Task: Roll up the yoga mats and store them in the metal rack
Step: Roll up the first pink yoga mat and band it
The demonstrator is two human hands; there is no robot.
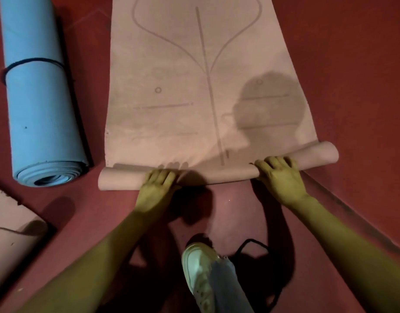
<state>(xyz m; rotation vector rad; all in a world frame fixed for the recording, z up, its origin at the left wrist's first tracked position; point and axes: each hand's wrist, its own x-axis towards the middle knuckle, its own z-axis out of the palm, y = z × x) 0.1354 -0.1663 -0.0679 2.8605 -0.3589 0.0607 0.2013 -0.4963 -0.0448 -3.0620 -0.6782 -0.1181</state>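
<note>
A pink yoga mat (194, 86) with printed alignment lines lies flat on the red floor, stretching away from me. Its near end is rolled into a thin tube (217, 175). My left hand (157, 188) rests on top of the tube left of its middle, fingers curved over it. My right hand (280, 177) lies on the tube toward its right end, fingers curled over the roll. The metal rack is out of view.
A rolled blue mat (38, 105) bound by a dark strap lies on the floor to the left. Another pink mat (11, 240) sits at the lower left corner. My white shoe (199, 272) and a black strap (253, 245) are near the bottom.
</note>
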